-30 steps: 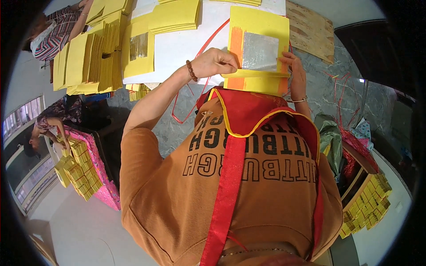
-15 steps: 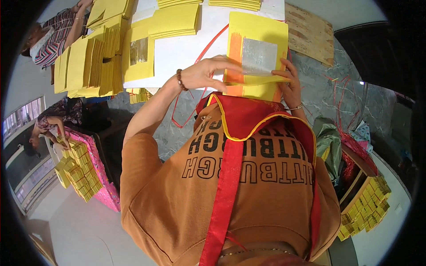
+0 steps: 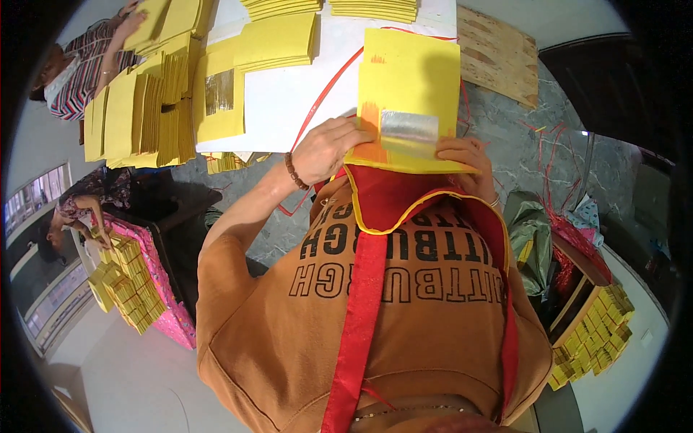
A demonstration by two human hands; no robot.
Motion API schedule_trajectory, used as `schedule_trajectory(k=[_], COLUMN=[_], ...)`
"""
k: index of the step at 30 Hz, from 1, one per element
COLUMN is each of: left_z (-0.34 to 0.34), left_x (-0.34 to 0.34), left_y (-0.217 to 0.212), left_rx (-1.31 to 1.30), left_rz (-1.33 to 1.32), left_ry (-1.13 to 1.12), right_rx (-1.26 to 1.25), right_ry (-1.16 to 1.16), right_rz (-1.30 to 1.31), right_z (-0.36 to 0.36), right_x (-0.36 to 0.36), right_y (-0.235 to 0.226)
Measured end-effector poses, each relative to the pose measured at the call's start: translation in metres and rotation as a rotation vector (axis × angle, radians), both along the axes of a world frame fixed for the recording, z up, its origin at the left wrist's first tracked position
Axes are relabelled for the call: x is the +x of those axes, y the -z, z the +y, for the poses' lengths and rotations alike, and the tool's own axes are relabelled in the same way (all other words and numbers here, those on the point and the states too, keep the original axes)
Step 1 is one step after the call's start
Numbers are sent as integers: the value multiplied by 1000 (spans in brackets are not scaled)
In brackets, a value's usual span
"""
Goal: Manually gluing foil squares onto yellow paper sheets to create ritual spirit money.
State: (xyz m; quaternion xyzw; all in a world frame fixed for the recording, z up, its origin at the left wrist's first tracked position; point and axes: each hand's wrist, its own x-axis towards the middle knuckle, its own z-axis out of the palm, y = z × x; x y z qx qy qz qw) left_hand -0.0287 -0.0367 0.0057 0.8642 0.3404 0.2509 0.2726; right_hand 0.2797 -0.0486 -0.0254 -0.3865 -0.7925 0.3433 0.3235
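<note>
A yellow paper sheet with a silver foil patch and an orange strip lies at the near edge of the white table, in front of my chest. My left hand is closed on its near left corner, fingertips over the orange strip. At the near right side, my right hand grips the same sheet, fingers on top and thumb hidden. The sheet's near part bends up between both hands, and less of the foil patch shows there. Whether more sheets lie beneath it, I cannot tell.
Stacks of yellow paper crowd the table's left side, beside a foil-patched sheet. Red string trails across the white tabletop. A person in a striped top handles paper at far left. A wooden board lies right.
Both hands have drawn toward me with the sheet's near edge. My left fingers have gone from spread to closed on it. Less of the foil and orange strip shows now.
</note>
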Motion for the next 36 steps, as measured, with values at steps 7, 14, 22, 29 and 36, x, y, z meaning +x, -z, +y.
schedule_trajectory(k=[7, 14, 22, 29, 36], left_z=[6, 18, 25, 16, 1], left_x=[17, 26, 26, 23, 41], left_y=[12, 28, 28, 8, 26], left_rx=[-605, -808, -930, 320, 138], left_rz=[-128, -320, -499, 92, 442], left_ry=[-431, -593, -653, -402, -36], right_rx=[-566, -477, -454, -484, -306], right_ry=[376, 551, 607, 587, 572], right_rz=[207, 424, 280, 221, 149], right_z=[8, 23, 28, 30, 26], right_x=[-20, -38, -45, -45, -47], right_y=[2, 20, 15, 11, 22])
